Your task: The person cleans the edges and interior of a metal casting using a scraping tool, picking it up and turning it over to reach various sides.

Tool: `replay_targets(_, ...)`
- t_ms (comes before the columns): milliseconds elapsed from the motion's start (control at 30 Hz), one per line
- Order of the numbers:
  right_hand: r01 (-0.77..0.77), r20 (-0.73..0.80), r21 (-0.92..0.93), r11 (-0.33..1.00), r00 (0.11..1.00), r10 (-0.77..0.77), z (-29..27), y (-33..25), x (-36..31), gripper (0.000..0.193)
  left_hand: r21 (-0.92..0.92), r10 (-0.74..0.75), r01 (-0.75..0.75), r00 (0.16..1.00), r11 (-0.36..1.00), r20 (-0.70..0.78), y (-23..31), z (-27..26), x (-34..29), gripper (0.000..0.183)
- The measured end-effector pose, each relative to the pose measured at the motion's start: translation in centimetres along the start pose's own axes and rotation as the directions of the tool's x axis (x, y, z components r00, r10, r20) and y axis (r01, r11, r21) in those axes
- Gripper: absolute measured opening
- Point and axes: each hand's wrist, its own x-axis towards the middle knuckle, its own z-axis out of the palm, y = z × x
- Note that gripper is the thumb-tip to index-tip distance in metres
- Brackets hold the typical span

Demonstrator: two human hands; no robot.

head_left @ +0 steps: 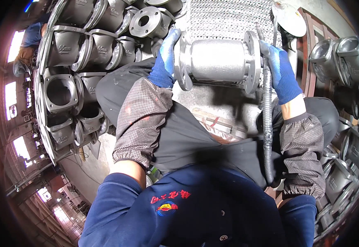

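Gripping a grey flanged valve body (pixel 217 61) at both ends, the person held it lying sideways above the lap, at about twelve o'clock in the view. The left hand (pixel 166 58), in a blue glove, was closed over the left flange (pixel 184 61), while the right hand (pixel 279 68), gloved alike, clasped the right flange (pixel 251 61). A ribbed grey hose (pixel 267 123) ran down from beside the right hand toward five o'clock. Stacked dark castings (pixel 70 78) filled the nine to eleven o'clock side, and more castings (pixel 346 57) stood at two to four o'clock. A metal mesh (pixel 224 18) lay behind the valve body.
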Motion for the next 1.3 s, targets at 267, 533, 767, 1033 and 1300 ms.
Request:
replay_targets(267, 0.248, 0.092, -0.126, 0.961, 0.967, -0.238, 4.5, -4.9, -10.5, 0.042, -0.161, -0.062, 0.11, 0.958, 0.981, 0.279, -1.1, -2.2, 2.3, 0.037)
replay_targets(533, -0.036, 0.264, -0.105, 0.994, 0.962, 0.063, 10.8, 0.7, -12.1, 0.047, -0.224, -0.012, 0.061, 0.976, 0.973, 0.216, -1.7, -0.6, -0.7, 0.033)
replay_targets(767, -0.092, 0.191, -0.117, 0.989, 0.975, 0.113, 12.0, 0.3, -14.0, 0.046, -0.227, 0.046, -0.025, 0.995, 0.974, 0.087, -4.1, -2.3, 1.5, 0.039)
replay_targets(1033, 0.115, 0.214, -0.158, 0.981, 0.973, -0.08, 11.1, 1.9, -13.3, 0.044, -0.261, 0.043, -0.017, 0.995, 0.965, 0.094, -4.8, -2.3, 1.6, 0.044)
replay_targets(1300, -0.05, 0.266, -0.113, 0.992, 0.961, 0.079, 10.7, 0.9, -13.4, 0.046, -0.247, 0.085, -0.058, 0.991, 0.967, 0.102, -4.6, -2.7, 1.7, 0.041)
